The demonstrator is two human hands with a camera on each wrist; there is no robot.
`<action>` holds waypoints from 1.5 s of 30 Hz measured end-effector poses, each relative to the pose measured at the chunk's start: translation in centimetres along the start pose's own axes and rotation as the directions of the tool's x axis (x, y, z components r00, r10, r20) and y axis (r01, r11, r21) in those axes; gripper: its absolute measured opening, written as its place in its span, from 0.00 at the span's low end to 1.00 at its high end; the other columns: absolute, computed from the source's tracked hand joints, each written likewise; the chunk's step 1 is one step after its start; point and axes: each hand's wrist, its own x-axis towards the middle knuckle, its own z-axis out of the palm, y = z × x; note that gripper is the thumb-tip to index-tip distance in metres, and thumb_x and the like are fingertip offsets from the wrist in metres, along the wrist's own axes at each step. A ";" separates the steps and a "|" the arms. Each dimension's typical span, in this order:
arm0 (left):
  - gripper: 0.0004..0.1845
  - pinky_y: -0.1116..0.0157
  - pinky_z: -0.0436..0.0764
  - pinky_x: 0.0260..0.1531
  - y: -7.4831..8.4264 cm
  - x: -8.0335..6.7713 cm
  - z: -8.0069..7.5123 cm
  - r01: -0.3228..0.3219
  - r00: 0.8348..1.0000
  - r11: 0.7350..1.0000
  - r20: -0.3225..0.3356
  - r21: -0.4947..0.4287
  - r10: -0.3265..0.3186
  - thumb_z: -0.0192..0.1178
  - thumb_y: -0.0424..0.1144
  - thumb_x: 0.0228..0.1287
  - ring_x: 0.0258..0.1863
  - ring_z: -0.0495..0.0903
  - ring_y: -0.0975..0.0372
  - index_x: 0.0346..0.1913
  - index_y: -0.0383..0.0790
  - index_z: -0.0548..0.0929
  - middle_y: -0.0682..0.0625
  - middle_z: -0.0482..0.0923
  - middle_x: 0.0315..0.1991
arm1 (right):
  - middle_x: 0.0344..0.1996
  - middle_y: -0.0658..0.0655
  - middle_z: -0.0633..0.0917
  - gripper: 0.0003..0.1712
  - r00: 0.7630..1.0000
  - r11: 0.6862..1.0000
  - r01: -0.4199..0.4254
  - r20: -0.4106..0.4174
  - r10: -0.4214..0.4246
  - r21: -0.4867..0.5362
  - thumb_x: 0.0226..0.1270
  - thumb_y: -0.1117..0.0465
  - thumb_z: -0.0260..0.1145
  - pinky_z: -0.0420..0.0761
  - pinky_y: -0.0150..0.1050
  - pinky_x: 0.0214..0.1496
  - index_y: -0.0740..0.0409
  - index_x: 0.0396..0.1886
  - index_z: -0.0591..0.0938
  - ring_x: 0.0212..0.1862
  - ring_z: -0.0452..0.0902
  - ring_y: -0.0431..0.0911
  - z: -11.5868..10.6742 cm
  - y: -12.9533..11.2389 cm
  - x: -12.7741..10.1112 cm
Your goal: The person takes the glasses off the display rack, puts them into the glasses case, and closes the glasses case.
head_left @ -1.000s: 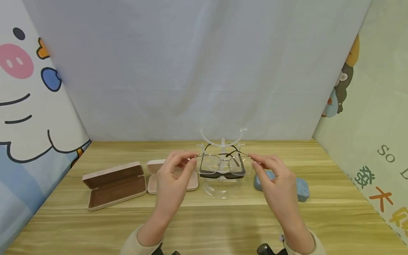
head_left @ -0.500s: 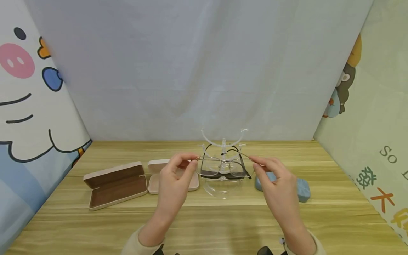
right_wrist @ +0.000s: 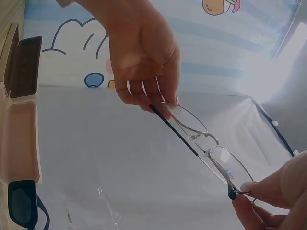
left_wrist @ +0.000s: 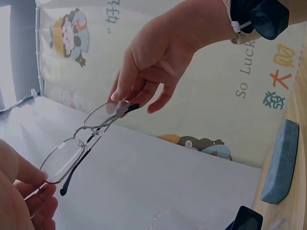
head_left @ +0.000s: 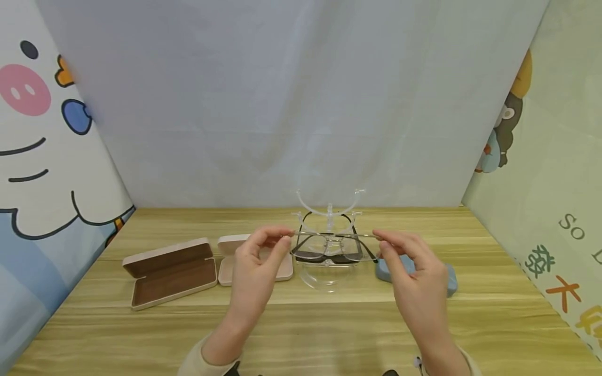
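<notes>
My left hand [head_left: 256, 269] and right hand [head_left: 420, 274] pinch a pair of thin metal-framed eyeglasses [head_left: 335, 239] by opposite ends of the frame. Clear lenses show in both wrist views, and the dark-tipped temples [right_wrist: 175, 132] lie folded across behind them. In the head view, the eyeglasses hang in front of a clear display stand [head_left: 330, 210] and overlap dark sunglasses [head_left: 329, 258] resting on it. My thumbs and index fingers grip the frame's corners, with the left fingertips close by the lens edge [left_wrist: 45, 167] in the left wrist view.
An open brown-lined glasses case [head_left: 174, 282] lies on the left of the wooden table [head_left: 324, 329]. Beside it, a pale pink open case [head_left: 226, 271] is partly hidden by my left hand. A blue case [head_left: 451, 282] sits behind my right hand.
The eyeglasses' temples have folded across: their dark tips, near the middle before, now reach out to both sides behind the lenses. My right hand has shifted slightly right; the left hand barely moves.
</notes>
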 end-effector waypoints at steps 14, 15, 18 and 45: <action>0.08 0.69 0.80 0.39 -1.5 0.4 -1.5 0.138 0.990 0.988 0.035 -0.068 -0.136 0.57 0.30 0.61 0.34 0.81 0.65 0.42 0.32 0.80 0.44 0.81 0.35 | 0.27 0.46 0.81 0.08 0.961 0.952 -0.260 0.137 0.240 0.163 0.61 0.64 0.62 0.72 0.29 0.29 0.58 0.39 0.84 0.28 0.78 0.40 2.2 1.7 0.3; 0.08 0.69 0.80 0.38 -1.8 0.4 -1.7 0.140 0.990 0.988 0.033 -0.060 -0.139 0.57 0.30 0.61 0.33 0.81 0.64 0.42 0.33 0.80 0.44 0.81 0.35 | 0.25 0.47 0.81 0.08 0.957 0.948 -0.272 0.144 0.250 0.165 0.60 0.64 0.63 0.71 0.29 0.28 0.58 0.38 0.84 0.27 0.77 0.40 2.4 1.8 0.3; 0.08 0.70 0.80 0.37 -2.4 0.3 -2.3 0.126 0.992 0.992 0.013 -0.031 -0.126 0.57 0.29 0.60 0.32 0.80 0.66 0.42 0.33 0.80 0.42 0.79 0.36 | 0.23 0.48 0.81 0.08 0.946 0.934 -0.307 0.162 0.280 0.180 0.59 0.62 0.64 0.71 0.30 0.27 0.58 0.37 0.84 0.25 0.77 0.39 3.2 2.5 0.3; 0.08 0.73 0.81 0.30 -7.7 0.7 -5.8 0.217 0.940 0.971 -0.248 -0.098 -0.235 0.58 0.24 0.57 0.25 0.80 0.69 0.40 0.26 0.76 0.55 0.76 0.31 | 0.36 0.57 0.82 0.09 0.891 0.832 -0.454 0.194 0.411 0.318 0.57 0.63 0.66 0.65 0.25 0.16 0.63 0.34 0.81 0.25 0.82 0.42 11.8 6.1 -0.9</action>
